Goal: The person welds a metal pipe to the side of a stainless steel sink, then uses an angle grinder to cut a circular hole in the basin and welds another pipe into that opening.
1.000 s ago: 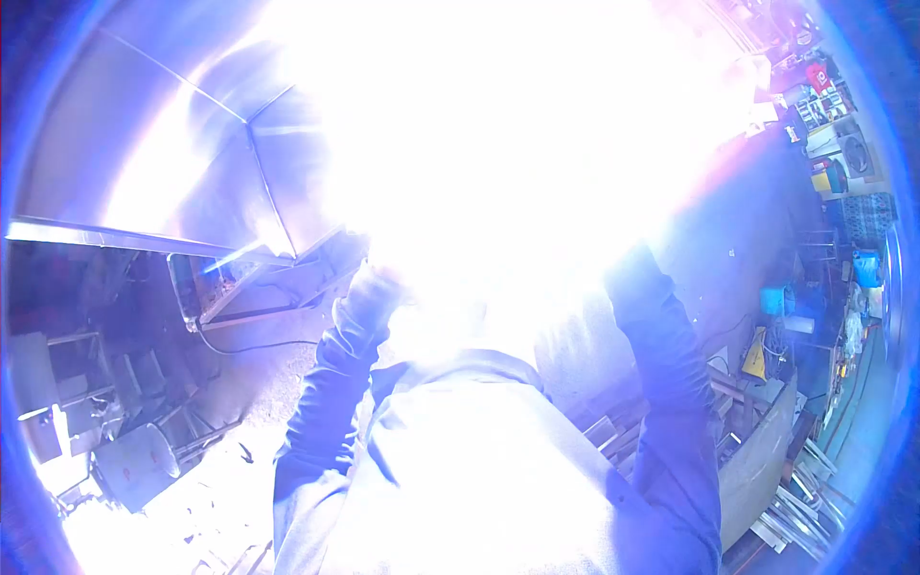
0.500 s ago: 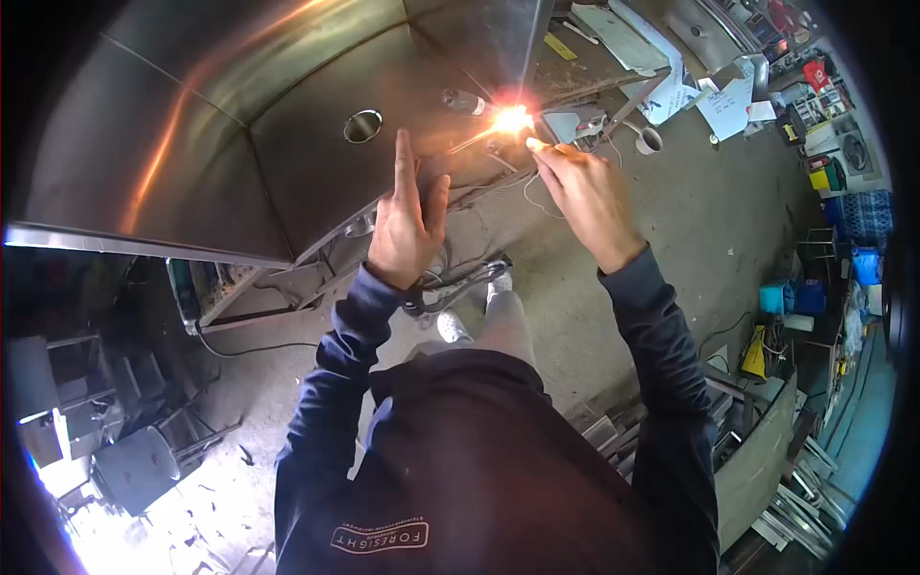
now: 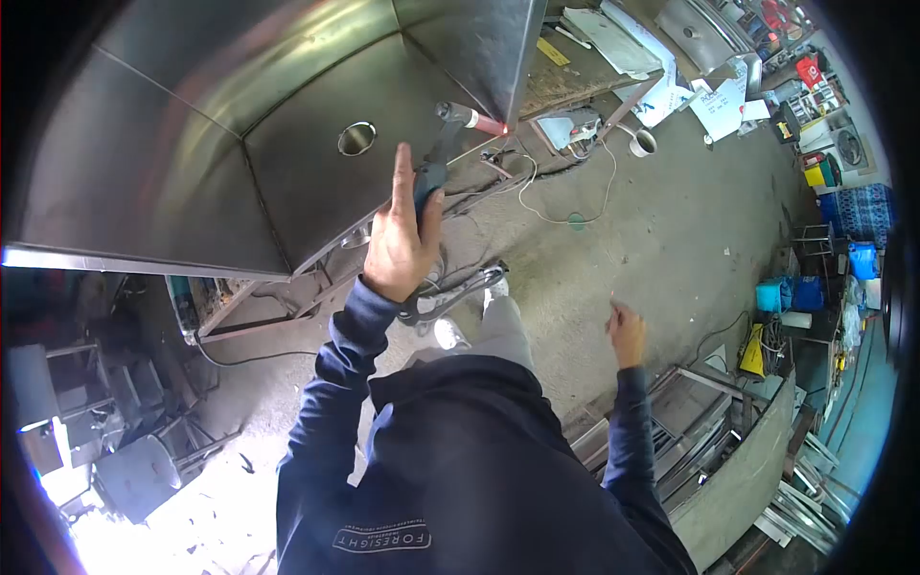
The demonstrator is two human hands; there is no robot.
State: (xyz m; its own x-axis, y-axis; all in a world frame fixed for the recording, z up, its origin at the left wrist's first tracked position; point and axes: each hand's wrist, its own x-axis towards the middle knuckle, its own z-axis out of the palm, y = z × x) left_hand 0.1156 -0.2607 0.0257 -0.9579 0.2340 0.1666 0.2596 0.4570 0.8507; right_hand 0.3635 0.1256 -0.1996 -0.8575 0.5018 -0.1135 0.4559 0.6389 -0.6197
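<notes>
My left hand (image 3: 395, 251) is wrapped round the dark handle of a welding torch (image 3: 443, 158), its index finger stretched along it. The torch's pale nozzle (image 3: 471, 118) points right, and its tip glows red at the lower corner of a large sheet-metal basin (image 3: 326, 172). A round hole (image 3: 357, 139) shows in the basin's metal. Low on the right, away from the basin, my right hand (image 3: 628, 335) has its fingers curled together; whatever they may hold is too small to make out.
Papers (image 3: 719, 110) and metal sheets lie at the upper right, near a short pipe (image 3: 642, 144). A thin cable (image 3: 565, 220) loops over the floor. At the lower right stands a rack (image 3: 690, 422) of metal lengths. Stools and bright glare fill the lower left.
The bright arc and sparks at the torch tip have gone out, leaving a red glow. My right hand has moved from beside the tip down and to the right. My left hand has barely moved.
</notes>
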